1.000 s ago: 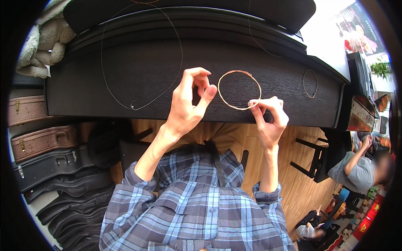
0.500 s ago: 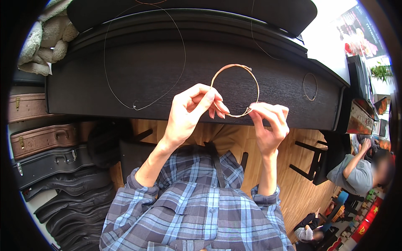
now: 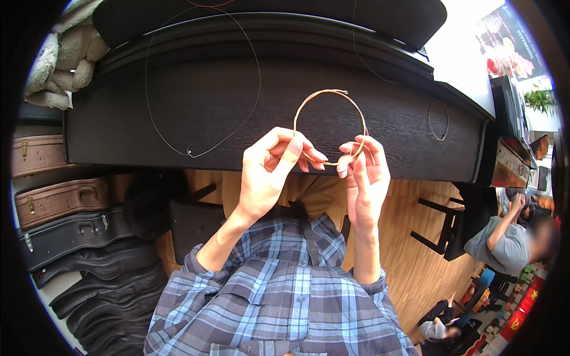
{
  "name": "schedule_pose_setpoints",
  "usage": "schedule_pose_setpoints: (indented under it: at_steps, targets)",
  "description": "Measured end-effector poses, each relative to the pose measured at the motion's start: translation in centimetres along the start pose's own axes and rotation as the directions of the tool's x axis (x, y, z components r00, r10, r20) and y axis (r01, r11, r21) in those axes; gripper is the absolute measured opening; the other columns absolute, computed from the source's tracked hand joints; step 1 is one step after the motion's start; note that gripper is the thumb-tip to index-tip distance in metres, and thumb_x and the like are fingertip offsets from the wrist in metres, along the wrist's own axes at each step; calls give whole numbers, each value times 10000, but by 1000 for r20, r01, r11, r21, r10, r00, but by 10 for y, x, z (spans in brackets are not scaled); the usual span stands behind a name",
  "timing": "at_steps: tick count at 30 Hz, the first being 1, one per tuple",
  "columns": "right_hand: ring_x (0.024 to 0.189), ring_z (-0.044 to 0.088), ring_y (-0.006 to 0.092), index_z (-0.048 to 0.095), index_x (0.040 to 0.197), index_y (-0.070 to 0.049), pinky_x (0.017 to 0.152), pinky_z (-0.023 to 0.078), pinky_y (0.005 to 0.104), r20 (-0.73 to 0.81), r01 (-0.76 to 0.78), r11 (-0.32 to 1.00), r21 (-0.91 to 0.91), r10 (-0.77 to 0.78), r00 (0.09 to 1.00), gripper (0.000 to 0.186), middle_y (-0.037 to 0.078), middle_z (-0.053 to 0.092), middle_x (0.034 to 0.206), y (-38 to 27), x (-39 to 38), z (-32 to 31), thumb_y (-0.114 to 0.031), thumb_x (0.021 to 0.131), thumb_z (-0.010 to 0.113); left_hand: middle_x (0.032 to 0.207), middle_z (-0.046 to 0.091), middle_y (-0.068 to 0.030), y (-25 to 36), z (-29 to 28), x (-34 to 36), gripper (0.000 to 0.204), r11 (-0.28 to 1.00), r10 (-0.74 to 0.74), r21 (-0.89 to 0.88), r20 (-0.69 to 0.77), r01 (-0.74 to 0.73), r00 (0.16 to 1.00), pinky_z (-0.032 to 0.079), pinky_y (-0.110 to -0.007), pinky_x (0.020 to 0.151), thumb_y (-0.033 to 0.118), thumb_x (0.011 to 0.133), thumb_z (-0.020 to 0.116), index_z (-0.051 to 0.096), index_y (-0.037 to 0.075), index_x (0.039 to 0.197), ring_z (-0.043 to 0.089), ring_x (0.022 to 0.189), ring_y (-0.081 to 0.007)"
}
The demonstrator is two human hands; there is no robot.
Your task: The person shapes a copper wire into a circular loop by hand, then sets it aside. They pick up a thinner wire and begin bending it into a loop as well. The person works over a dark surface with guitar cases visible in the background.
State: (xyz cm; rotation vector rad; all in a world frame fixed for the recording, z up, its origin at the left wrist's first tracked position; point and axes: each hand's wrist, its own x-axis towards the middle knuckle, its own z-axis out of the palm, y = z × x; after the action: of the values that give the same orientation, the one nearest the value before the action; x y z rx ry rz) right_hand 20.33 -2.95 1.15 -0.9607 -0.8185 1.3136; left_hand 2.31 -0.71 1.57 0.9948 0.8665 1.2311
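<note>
A bronze-coloured wire coil, looking like a wound guitar string (image 3: 320, 92), is held upright as a ring in front of my chest. My left hand (image 3: 264, 175) pinches its lower left side between thumb and fingers. At the lower right, my right hand (image 3: 365, 187) is closed round the coil, its fingertips near the left hand's. A small end piece shows at the top of the ring. Beyond my hands, a thin silvery string (image 3: 259, 77) lies in a wide loop on a black piano-like lid (image 3: 107, 124). A smaller coiled string (image 3: 440, 140) rests at the right.
Another thin string (image 3: 354, 41) trails at the upper right. Instrument cases (image 3: 65, 199) are stacked at the left, below a plush toy (image 3: 74, 50). A black stool (image 3: 454, 231) stands on the wooden floor at the right. Two people (image 3: 502, 240) sit farther off.
My right hand has moved left and turned, shifting its grip from the coil's lower right end to wrap its right side. The left hand keeps its pinch.
</note>
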Motion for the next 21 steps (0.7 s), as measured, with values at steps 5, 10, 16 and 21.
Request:
schedule_pose_setpoints:
  at_steps: [5,10,16,21]
  targets:
    - [845,644,116,614,1126,-6,785,529,263,-10,69,994,-89,-70,998,138,129,700,1029,-2,7,4,-13,989,630,911,750,-123,-6,-3,1,200,1000,0,13,-24,0,1000,538,-262,714,185,1067,548,628,5,1037,730,821,-167]
    - [691,654,108,663,1070,14,627,527,227,-14,11,974,-226,-15,1000,122,125,720,874,-7,10,2,-21,956,690,906,746,-119,-6,-9,5,198,998,4,68,-11,-3,1000,533,-256,704,191,1067,549,627,11,1042,714,781,-155]
    - [507,574,65,697,1031,6,416,412,192,-40,-147,981,-126,143,989,101,104,701,762,-13,7,1,-66,961,701,943,742,-123,-4,-14,7,199,999,18,-32,29,-17,999,541,-262,732,179,1057,567,624,-3,1113,705,794,-151]
    - [443,486,43,689,1037,6,381,361,183,-40,-187,977,103,192,981,127,70,662,745,-6,5,5,-111,991,669,1265,653,-84,-13,-1,3,471,997,68,-59,199,-57,978,529,-279,881,17,863,768,592,23,1300,632,1002,-136]
